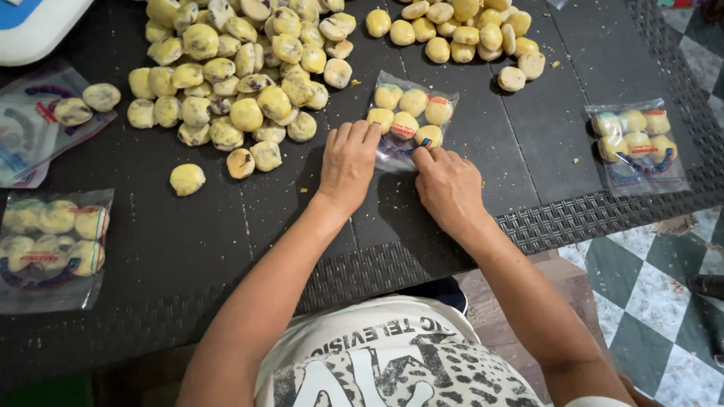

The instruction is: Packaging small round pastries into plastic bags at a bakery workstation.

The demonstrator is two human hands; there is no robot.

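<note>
Pressing down on a clear plastic bag of six round yellow pastries [409, 120], both hands work its near end on the dark woven-edged tabletop [483, 151].

- Left hand [348, 160]: palm down, fingers flat and together, fingertips on the bag's left near corner. Not clenched, more pressing than gripping; can't tell if it pinches the film.
- Right hand [449, 185]: knuckles up, fingers curled, fingertips at the bag's right near edge, just by the nearest pastry. Looks like a pinch on the plastic, but the contact is hidden under the fingers, so can't confirm.
- Bag: lies flat, directly beyond both grips. Pastries sit in two rows of three, pale yellow, some with a red-orange strip across them. Near end of the film is transparent with blue print, empty of pastries.
- Beyond the left grip: big loose heap of yellow round pastries with dark filling spots [241, 68]. One stray pastry [187, 179] sits well left of that grip.
- Beyond the right grip: smaller loose pile of pastries [467, 34].
- Well right of the right grip: filled clear bag [637, 143], lying flat.
- Far left of the left grip: another filled bag [53, 245] near the tabletop edge.
</note>
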